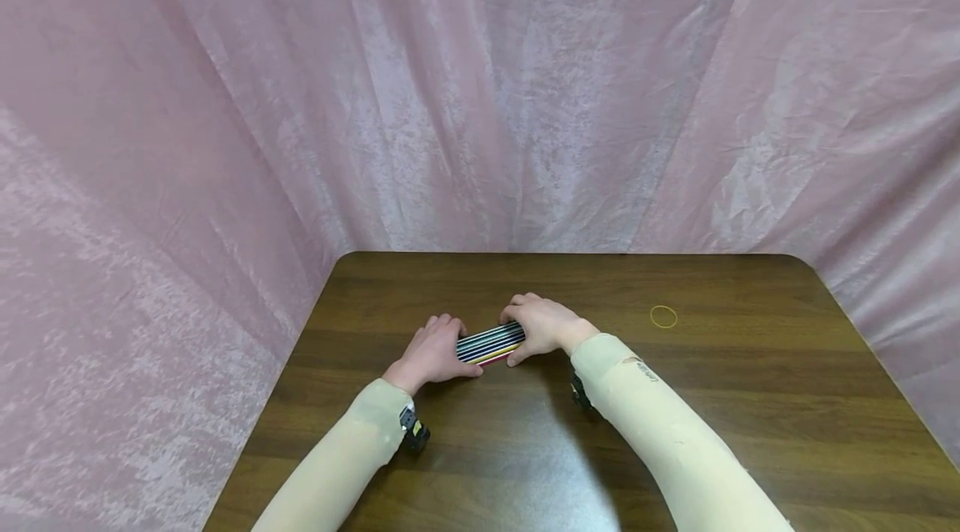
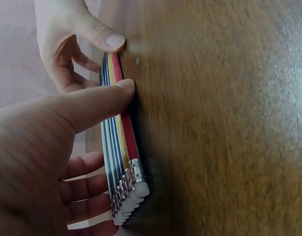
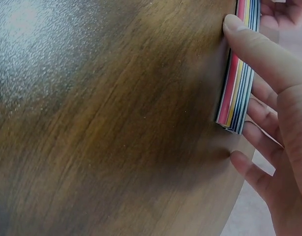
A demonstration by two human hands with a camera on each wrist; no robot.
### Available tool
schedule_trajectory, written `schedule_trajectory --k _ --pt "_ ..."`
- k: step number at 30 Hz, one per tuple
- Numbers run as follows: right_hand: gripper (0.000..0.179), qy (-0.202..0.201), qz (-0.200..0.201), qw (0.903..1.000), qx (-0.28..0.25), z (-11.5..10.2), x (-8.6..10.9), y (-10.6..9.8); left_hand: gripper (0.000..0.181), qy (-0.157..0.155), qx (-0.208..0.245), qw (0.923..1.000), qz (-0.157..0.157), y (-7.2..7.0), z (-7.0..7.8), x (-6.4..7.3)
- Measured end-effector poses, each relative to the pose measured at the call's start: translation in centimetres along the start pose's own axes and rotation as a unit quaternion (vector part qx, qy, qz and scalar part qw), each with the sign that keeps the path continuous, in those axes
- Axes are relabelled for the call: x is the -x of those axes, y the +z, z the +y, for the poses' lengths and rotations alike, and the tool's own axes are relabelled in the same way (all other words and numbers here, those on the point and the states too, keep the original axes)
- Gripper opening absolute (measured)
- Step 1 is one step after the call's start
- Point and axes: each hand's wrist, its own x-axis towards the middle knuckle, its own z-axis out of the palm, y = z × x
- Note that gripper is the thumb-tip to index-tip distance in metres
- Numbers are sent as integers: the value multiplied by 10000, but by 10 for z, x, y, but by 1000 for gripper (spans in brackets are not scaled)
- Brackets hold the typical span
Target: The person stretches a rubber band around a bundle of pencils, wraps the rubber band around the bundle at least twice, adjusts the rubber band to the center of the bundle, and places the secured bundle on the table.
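Several pencils (image 1: 491,343) lie side by side in a flat row on the table, one red, one yellow, the others dark or striped. My left hand (image 1: 435,351) grips the row at its left end, thumb along the near side and fingers at the far side. White erasers (image 2: 141,189) with silver ferrules show at that end in the left wrist view. My right hand (image 1: 542,323) holds the other end the same way, its thumb (image 3: 239,30) against the red pencil. The flat, unsharpened ends (image 3: 228,129) appear in the right wrist view.
A thin yellow rubber band (image 1: 663,316) lies on the brown wooden table (image 1: 750,399), to the right of my right hand. Pink curtains (image 1: 480,98) hang behind the table and along its sides.
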Motion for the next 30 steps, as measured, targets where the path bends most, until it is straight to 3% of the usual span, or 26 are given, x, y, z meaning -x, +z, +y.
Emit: schedule_trajectory --k 11,22,30 --pt "56 -80 -29 10000 44 -4 3 -6 59 210 -84 9997 -119 -5 2 -2" --pt "56 -114 -323 9992 209 -10 5 -8 60 488 -265 9969 -555 -8 3 -4" --pt "55 -24 -419 9986 324 -12 7 -5 57 780 -330 9944 -636 -9 4 -6"
